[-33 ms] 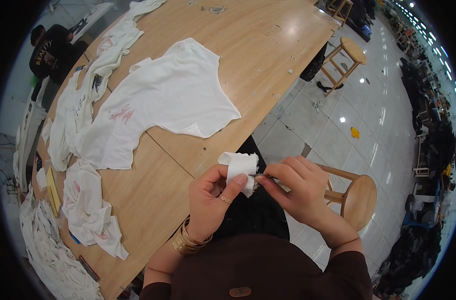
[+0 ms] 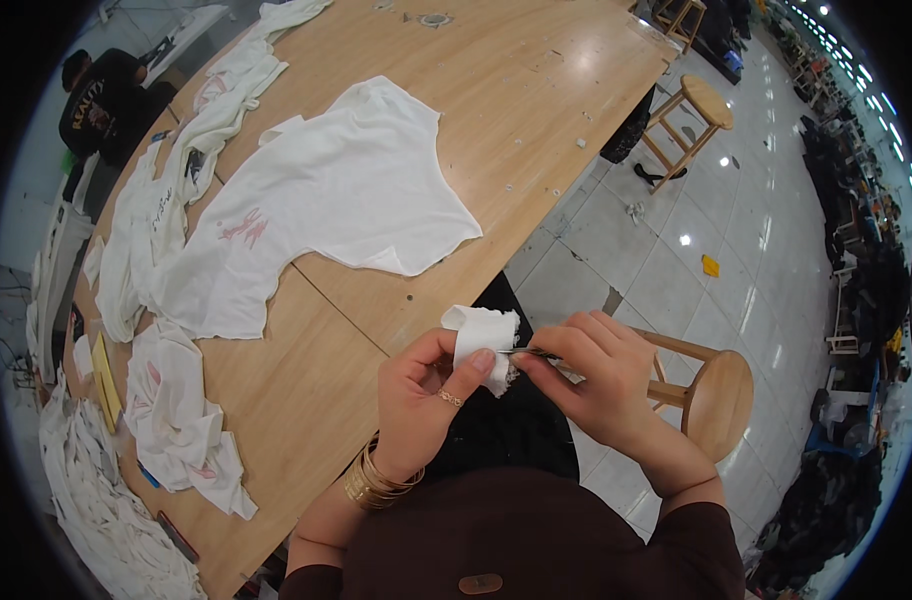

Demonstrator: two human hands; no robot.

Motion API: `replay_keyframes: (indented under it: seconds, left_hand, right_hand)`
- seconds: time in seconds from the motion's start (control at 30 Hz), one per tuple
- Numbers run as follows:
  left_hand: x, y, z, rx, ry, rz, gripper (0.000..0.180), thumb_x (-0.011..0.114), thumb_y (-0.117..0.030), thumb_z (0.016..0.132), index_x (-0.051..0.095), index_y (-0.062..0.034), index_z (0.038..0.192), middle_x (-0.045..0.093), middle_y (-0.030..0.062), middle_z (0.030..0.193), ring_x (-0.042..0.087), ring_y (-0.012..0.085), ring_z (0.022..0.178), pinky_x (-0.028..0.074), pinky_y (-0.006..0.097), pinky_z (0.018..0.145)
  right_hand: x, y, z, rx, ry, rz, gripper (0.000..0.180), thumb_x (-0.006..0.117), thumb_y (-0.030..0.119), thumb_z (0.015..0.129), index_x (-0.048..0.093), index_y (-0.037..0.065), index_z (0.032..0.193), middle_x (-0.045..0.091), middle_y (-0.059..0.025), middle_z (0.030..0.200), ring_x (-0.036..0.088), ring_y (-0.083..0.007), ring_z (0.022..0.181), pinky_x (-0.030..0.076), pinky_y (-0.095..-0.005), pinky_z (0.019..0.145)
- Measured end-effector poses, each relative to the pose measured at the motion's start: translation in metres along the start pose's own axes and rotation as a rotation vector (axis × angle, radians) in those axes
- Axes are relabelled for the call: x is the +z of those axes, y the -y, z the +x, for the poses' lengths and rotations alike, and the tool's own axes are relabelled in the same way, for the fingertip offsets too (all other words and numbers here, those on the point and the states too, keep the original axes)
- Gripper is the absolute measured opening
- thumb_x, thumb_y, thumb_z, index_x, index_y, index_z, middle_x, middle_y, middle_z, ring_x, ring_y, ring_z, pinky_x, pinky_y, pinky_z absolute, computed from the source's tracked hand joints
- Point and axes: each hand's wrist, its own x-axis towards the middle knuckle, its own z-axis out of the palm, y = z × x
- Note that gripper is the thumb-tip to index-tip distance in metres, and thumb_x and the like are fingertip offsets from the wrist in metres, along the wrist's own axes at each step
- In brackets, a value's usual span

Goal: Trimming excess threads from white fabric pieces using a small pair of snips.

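Note:
A small white cloth piece (image 2: 484, 330) with a frayed, bumpy right edge is pinched between the thumb and fingers of my left hand (image 2: 419, 400). My right hand (image 2: 601, 375) grips a thin metal tool (image 2: 536, 352), and its narrow tip meets the cloth close to my left thumb. Most of the tool is hidden by my right fingers, so its exact kind does not show. Both hands are just off the table's edge, above my lap. Beyond them, a white garment (image 2: 346, 190) with a reddish print lies spread out on the wooden table (image 2: 336, 390).
More white garments (image 2: 176, 410) lie crumpled on the left, with a white fabric heap (image 2: 106, 490) below. A yellow strip (image 2: 106, 385) is near them. Wooden stools (image 2: 718, 400) stand on the tiled floor at right. Another person (image 2: 101, 105) is at the far left.
The white cloth piece has shifted very slightly to the right in my left fingers. Both hands keep nearly the same place.

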Motion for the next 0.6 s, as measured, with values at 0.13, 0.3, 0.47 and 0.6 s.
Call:
replay_keyframes:
  seconds: [0.13, 0.3, 0.47, 0.6]
  left_hand:
    - [-0.002, -0.001, 0.001, -0.071, 0.046, -0.103, 0.015, 0.062, -0.010, 0.086, 0.059, 0.0026, 0.095, 0.062, 0.0039, 0.086, 0.057, 0.0073, 0.075, 0.047, 0.021, 0.068]
    - [-0.003, -0.004, 0.003, -0.151, 0.089, -0.216, 0.015, 0.062, -0.010, 0.086, 0.060, 0.0019, 0.094, 0.063, 0.0047, 0.085, 0.058, 0.0085, 0.075, 0.049, 0.023, 0.069]
    - [-0.001, 0.000, 0.003, -0.242, 0.085, -0.286, 0.014, 0.062, -0.009, 0.085, 0.060, 0.0022, 0.093, 0.063, 0.0052, 0.084, 0.059, 0.0090, 0.075, 0.049, 0.023, 0.069]
    - [0.001, -0.001, 0.001, -0.152, 0.061, -0.227, 0.013, 0.062, -0.008, 0.085, 0.060, 0.0021, 0.092, 0.063, 0.0047, 0.085, 0.058, 0.0083, 0.075, 0.049, 0.024, 0.070]
  right_hand:
    - [0.002, -0.004, 0.000, 0.034, -0.005, 0.125, 0.018, 0.074, 0.015, 0.067, 0.060, 0.011, 0.079, 0.052, -0.0005, 0.066, 0.052, -0.0181, 0.057, 0.040, -0.0291, 0.048]
    - [0.002, -0.009, 0.001, 0.052, 0.022, 0.303, 0.017, 0.073, 0.011, 0.068, 0.061, 0.010, 0.080, 0.055, -0.0017, 0.067, 0.053, -0.0187, 0.057, 0.040, -0.0288, 0.048]
    - [0.004, -0.011, 0.001, 0.107, 0.047, 0.435, 0.019, 0.074, 0.010, 0.067, 0.060, 0.007, 0.079, 0.057, -0.0039, 0.068, 0.054, -0.0183, 0.057, 0.040, -0.0277, 0.049]
    - [-0.002, -0.007, 0.003, 0.069, 0.010, 0.264, 0.019, 0.074, 0.013, 0.066, 0.060, 0.009, 0.078, 0.055, -0.0015, 0.066, 0.052, -0.0182, 0.056, 0.040, -0.0287, 0.048]
